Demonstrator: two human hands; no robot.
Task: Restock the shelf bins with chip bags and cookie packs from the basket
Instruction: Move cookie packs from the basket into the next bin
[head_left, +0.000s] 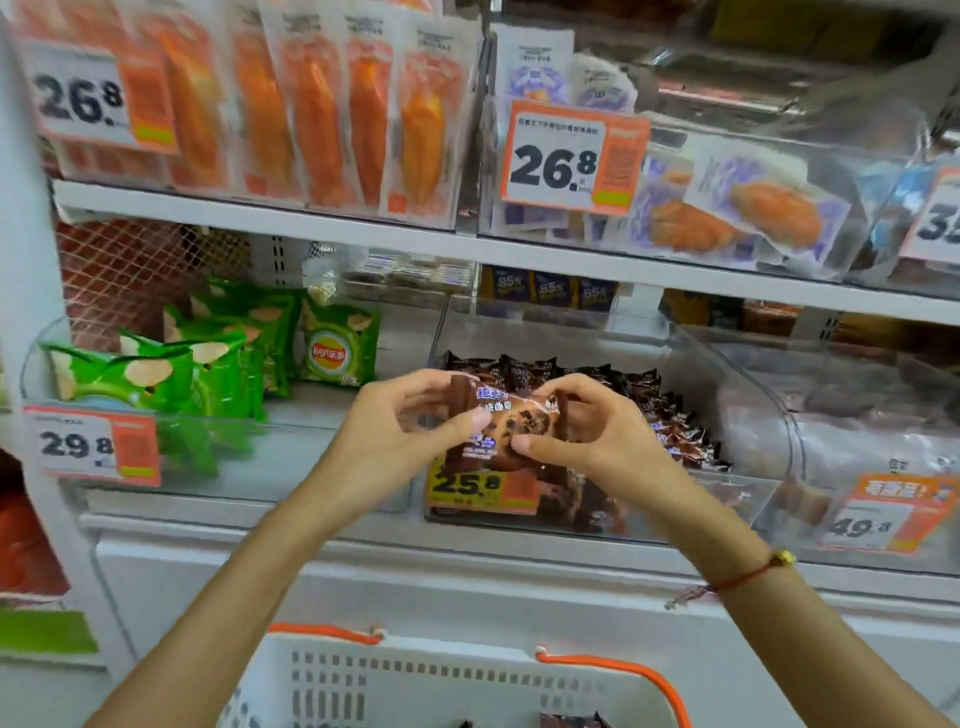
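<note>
Hands first: your left hand (400, 421) pinches the left end of a cookie pack (506, 426), thumb on the near face and fingers curled over the top edge, and your right hand (582, 431) pinches the right end the same way. The pack is in the air between them, in front of the cookie bin (748, 395) and above its 25.8 price tag (480, 486), not yet inside.

Left of it, the chip bin (31, 364) holds green chip bags (208, 364) standing in rows with room at its right side. That is not your target for this piece.

To finish this step well, I judge you should lift the pack over the clear front wall and set it behind or against the packs (665, 415) already standing in the bin. Keep the grip on the sealed ends; squeezing the middle may crack the cookie. Release one hand only once the pack rests on something.

Its long axis runs left to right, roughly level, with the printed face towards you and tipped slightly up. The stocked packs seem to stand on edge in a row running back to front, so turn yours to match.

Below, the basket (467, 675) shows dark packs at its bottom; how many is unclear.
</note>
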